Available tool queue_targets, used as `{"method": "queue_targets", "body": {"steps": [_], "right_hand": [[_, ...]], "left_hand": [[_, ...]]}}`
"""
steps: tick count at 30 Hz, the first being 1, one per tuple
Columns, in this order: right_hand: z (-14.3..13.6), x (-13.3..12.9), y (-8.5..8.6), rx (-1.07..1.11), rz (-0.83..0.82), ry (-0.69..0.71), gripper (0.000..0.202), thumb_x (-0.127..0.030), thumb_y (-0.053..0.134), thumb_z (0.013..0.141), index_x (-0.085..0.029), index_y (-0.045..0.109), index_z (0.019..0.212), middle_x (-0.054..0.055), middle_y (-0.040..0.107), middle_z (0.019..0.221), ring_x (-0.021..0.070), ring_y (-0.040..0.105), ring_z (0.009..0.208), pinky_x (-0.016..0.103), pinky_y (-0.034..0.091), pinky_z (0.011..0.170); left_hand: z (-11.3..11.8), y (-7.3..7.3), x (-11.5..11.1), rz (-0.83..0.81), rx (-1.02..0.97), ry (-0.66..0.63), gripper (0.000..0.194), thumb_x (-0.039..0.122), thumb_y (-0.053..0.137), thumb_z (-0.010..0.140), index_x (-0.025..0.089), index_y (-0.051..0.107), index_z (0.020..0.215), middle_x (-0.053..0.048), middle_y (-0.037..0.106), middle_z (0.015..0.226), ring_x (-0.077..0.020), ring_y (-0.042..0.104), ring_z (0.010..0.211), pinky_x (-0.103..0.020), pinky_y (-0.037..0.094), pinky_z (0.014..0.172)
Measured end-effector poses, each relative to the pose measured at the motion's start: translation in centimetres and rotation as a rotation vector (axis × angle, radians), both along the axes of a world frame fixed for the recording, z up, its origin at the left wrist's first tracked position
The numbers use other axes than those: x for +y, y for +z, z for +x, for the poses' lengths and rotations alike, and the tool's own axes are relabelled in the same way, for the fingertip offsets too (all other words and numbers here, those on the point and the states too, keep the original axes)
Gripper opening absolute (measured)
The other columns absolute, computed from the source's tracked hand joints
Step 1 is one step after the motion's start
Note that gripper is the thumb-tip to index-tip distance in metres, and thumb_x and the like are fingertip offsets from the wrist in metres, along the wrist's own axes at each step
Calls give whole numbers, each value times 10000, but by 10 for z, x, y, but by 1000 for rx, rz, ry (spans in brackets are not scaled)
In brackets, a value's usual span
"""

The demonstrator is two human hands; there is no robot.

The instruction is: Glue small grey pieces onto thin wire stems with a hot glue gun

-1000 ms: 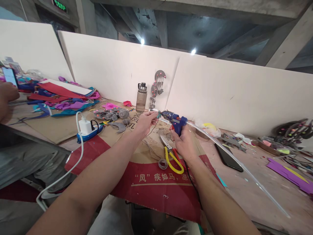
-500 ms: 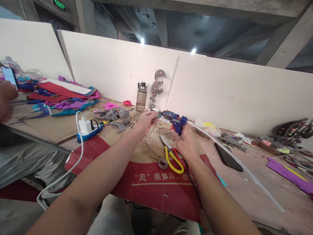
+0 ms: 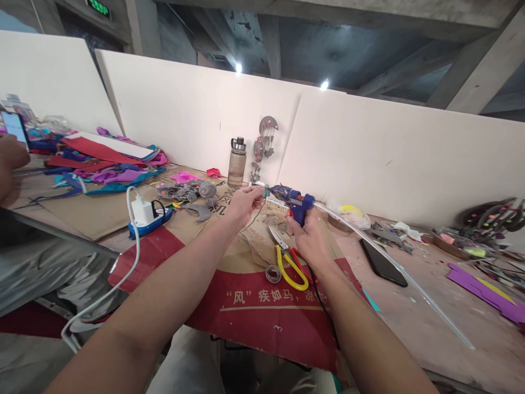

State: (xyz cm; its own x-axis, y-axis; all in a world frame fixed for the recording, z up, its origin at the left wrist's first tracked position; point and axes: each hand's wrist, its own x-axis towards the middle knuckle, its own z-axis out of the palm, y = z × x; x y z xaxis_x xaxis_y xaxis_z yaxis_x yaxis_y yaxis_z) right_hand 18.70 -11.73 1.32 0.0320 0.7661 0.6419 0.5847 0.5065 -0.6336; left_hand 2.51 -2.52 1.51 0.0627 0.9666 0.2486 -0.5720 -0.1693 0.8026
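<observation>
My right hand [image 3: 308, 232] is wrapped round the handle of a blue hot glue gun [image 3: 301, 205], and a long clear glue stick [image 3: 394, 265] sticks out of its back. The gun's nozzle points left, close to the fingertips of my left hand [image 3: 247, 203]. Those fingers are pinched, and a thin grey cord [image 3: 256, 214] trails down from them. A small teal bit [image 3: 266, 190] shows between fingertips and nozzle; what it belongs to I cannot make out. Below the hands lie scissors [image 3: 292, 268] with yellow and red handles and a small coil of grey cord [image 3: 273, 274].
A water bottle [image 3: 237, 164] stands behind my left hand, beside a grey hanging ornament [image 3: 267, 143] on the white board. On the left are a blue power strip [image 3: 153, 219], felt scraps [image 3: 102, 158] and another person's hand [image 3: 10, 158] near a phone. A black phone [image 3: 383, 261] lies right.
Hardly anything differs. The far end of the glue stick has shifted slightly up and left; both hands hold almost the same positions.
</observation>
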Motion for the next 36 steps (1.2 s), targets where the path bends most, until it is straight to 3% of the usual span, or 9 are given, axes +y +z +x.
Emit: {"method": "queue_targets", "body": {"steps": [25,36], "right_hand": [[2,5,-6,53,-21,50,300,-314,508,848,-210,478,1128,68,604,1009,221,580,866,430,484,827],[1,-1,1,-100,-5,-92,346,-347,525,835,-172,507,1133,112,659,982,259,603,860,390,473,767]], "left_hand": [[0,-3,5,16,3,-2,241,239,799,551,123,616,656,20,539,562,-53,480,492,-191,301,436],[-1,-2,4,16,3,18,256,248,805,537,127,602,635,22,523,536,-51,460,476,-191,292,431]]}}
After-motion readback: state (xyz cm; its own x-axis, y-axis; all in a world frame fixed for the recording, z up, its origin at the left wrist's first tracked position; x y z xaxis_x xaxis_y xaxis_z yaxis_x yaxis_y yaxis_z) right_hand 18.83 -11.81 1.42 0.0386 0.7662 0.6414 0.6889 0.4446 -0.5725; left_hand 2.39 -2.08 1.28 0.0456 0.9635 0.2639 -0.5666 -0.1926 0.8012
